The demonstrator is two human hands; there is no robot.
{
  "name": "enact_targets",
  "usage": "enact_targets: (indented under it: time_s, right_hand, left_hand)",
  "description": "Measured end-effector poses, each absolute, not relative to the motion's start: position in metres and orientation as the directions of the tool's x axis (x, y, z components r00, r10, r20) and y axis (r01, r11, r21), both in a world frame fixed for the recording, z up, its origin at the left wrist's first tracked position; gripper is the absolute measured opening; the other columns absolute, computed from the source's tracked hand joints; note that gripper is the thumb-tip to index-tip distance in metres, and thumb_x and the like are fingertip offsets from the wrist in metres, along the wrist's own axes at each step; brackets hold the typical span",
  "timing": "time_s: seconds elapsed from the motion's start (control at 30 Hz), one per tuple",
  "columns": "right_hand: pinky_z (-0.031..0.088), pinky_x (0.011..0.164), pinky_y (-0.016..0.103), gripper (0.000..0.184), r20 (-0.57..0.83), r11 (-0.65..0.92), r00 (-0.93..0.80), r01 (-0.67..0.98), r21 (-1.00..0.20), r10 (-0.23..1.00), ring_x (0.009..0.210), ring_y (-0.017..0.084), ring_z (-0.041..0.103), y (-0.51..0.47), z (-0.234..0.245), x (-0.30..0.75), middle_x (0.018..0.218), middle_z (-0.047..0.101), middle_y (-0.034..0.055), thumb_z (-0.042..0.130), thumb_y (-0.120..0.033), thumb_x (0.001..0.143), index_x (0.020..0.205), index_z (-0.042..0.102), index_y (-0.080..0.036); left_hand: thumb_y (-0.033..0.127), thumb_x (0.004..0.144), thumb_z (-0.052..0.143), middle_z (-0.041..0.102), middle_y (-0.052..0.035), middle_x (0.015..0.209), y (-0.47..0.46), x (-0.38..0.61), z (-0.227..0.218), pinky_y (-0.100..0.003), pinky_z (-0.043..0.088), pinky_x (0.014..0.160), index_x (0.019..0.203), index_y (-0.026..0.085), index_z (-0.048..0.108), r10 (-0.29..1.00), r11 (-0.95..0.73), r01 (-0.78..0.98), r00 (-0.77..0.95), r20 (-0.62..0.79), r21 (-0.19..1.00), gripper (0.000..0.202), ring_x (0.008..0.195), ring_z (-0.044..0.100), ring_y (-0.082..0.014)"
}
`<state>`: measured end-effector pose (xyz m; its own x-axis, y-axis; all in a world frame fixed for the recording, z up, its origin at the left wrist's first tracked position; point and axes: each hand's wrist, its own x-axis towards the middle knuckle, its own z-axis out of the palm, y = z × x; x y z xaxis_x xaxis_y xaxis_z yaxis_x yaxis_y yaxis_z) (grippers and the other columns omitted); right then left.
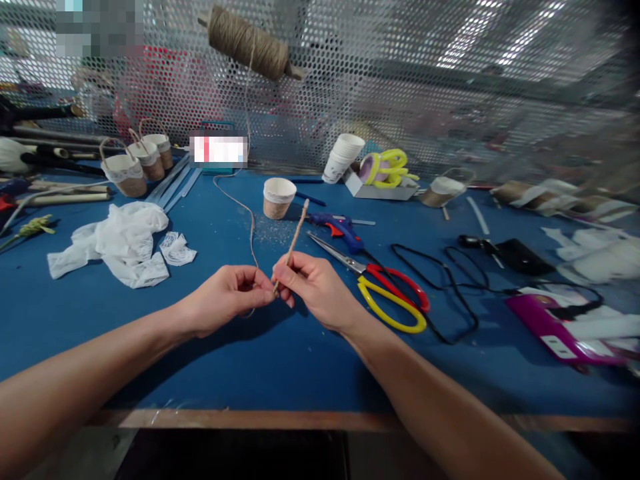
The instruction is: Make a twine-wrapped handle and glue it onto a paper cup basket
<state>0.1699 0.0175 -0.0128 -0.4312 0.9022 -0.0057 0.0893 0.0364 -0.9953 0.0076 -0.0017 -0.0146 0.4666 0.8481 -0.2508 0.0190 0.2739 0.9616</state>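
Observation:
My right hand (315, 283) is closed around a thin stick wrapped in twine (299, 233), its upper end tilted up and away from me. Close against it, my left hand (233, 297) pinches the jute twine (251, 223) at the stick's lower end. That strand runs back over the table and up to a large twine spool (247, 43) hung on the mesh. Just beyond my hands stands a small cup (279, 199) with a burlap body and white rim. A blue glue gun (340, 230) and red-and-yellow scissors (380, 283) lie to the right.
Handled burlap cups (125, 177) stand at the back left, near crumpled white lace (125, 237). Stacked paper cups (343, 159) and a box with yellow ribbon (383, 183) sit against the mesh. A black cord (440, 283) leads toward a purple power strip (555, 327).

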Motion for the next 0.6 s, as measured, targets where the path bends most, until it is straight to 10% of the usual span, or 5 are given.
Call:
enact_targets:
  time_s: [0.6]
  right_hand:
    - [0.038,0.041,0.017,0.025,-0.060,0.073,-0.466,0.263,-0.962,0.883,0.048,0.005,0.044,0.0149,-0.0112,0.1681,0.055,0.044,-0.0040,0.049,-0.036,0.080,0.067,0.049,-0.016]
  left_hand:
    - [0.023,0.067,0.059,0.043,0.0062,0.056,0.0028,0.0050,-0.0090,-0.020,0.025,0.049,0.062,0.013,0.048,0.825,0.215,0.190,0.489,-0.282,0.958,0.015,0.051,0.034,-0.0053]
